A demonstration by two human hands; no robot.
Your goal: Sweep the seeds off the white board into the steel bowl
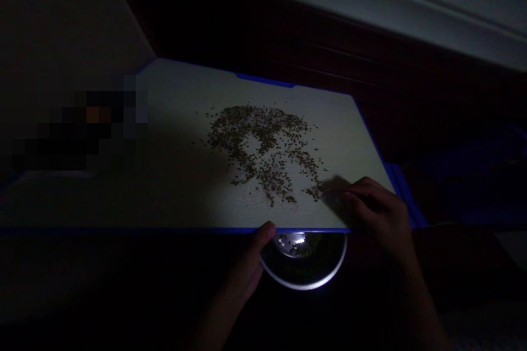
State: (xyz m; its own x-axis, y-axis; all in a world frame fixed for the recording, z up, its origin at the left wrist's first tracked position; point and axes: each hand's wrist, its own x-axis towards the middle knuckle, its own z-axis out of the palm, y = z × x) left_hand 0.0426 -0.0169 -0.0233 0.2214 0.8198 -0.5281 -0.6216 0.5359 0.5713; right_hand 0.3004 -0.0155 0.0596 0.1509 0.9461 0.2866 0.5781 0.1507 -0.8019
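Note:
Small greenish-brown grains (259,126), like lentils or mung beans, are strewn over a pale tabletop (177,98) with a blue rim. Just below the near edge is a shiny metal bowl (304,287), with some greenish grains inside. My left hand (254,252) grips the bowl at its left side, its thumb up by the table's edge; the fingers are partly hidden. At the right, my right hand (376,208) is closed in a pinch on a thin pointed tool (335,192). The tip of that tool meets the nearest grains; its exact kind is too dark to tell.
The room is very dim. A blurred-out dark patch (82,126) covers the table's left end. Beyond the right edge lies a dark blue object (486,175), perhaps a seat. A pale, ridged surface (395,5) shows at the upper right.

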